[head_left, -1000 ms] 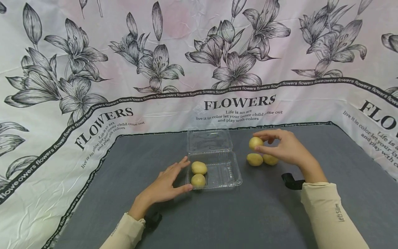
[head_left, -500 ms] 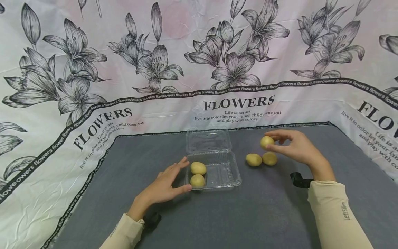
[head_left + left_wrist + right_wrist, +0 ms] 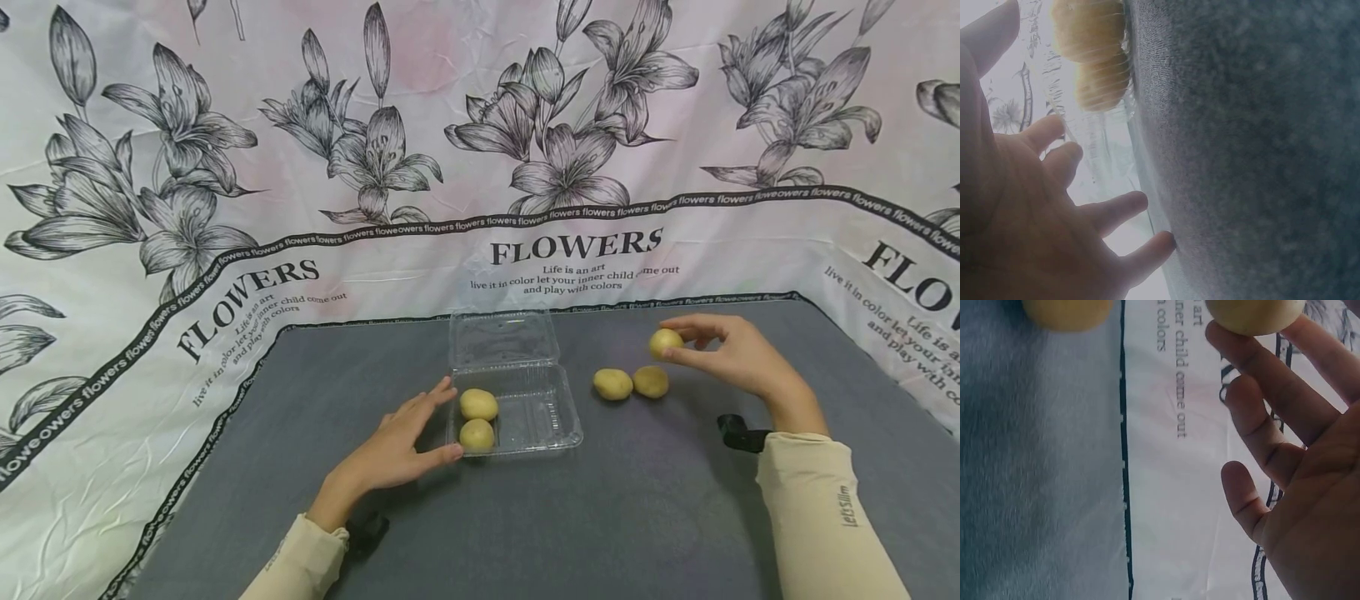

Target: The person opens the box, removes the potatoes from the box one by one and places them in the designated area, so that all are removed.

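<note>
In the head view my right hand [image 3: 727, 354] pinches a small yellow potato [image 3: 665, 343] between thumb and fingers, raised behind and to the right of two others. Those two, a left potato [image 3: 612, 384] and a right potato [image 3: 651, 382], lie side by side on the grey table. A clear plastic clamshell box [image 3: 536, 408] stands left of them with its lid [image 3: 504, 340] tipped back. Inside, along its left wall, sit a rear potato [image 3: 478, 405] and a front potato [image 3: 477, 435]. My left hand [image 3: 397, 442] spreads along the box's left side, fingers extended, thumb at the front left corner.
Grey cloth covers the table [image 3: 600, 517]. A white curtain [image 3: 420, 275] printed with flowers and lettering rises behind and at both sides. Black straps show at the wrists, the right strap [image 3: 742, 434] hanging beneath the forearm.
My right hand has moved to the right with the potato, away from the box and past the two on the table. The left hand and the box have stayed put.
</note>
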Tool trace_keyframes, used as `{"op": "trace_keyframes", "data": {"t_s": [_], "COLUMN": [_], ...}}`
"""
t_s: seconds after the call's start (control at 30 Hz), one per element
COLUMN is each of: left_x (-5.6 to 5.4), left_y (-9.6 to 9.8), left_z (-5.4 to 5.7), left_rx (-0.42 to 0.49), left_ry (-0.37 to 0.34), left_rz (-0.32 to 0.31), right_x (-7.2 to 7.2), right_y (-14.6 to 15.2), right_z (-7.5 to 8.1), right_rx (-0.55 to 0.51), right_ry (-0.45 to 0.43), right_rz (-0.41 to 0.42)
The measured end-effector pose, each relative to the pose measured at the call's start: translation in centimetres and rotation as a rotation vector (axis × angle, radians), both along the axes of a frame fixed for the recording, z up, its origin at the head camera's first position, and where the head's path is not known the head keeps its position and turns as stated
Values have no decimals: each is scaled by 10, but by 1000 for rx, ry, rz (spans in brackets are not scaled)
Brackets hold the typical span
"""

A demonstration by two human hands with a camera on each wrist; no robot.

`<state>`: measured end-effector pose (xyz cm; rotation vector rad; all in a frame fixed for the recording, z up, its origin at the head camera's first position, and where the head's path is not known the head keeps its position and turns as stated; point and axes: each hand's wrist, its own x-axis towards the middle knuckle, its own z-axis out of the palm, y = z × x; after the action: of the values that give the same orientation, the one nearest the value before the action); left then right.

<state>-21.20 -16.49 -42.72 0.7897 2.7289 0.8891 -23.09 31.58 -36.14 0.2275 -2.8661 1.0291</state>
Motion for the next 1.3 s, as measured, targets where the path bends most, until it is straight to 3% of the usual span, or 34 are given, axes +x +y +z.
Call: {"op": "trace_keyframes", "data": {"t_s": [0.23,0.5,0.83,1.3], "left_x": [-1,0,-1,0], "left_y": [0,0,-1,-1], "left_z": [0,0,0,0], "left_rx": [1,0,5,-3], "left_ry": [11,7,15,1], "left_rz": [-2,-3,-5,0], "right_x": [2,0,-6,-6], "right_y": [15,30,39,35], "right_z": [-7,-20,-39,-38], "right_rx": [64,63,58,59], "right_ry": [-25,-67,-194,-273], "right_rz": [5,-3,51,133]}}
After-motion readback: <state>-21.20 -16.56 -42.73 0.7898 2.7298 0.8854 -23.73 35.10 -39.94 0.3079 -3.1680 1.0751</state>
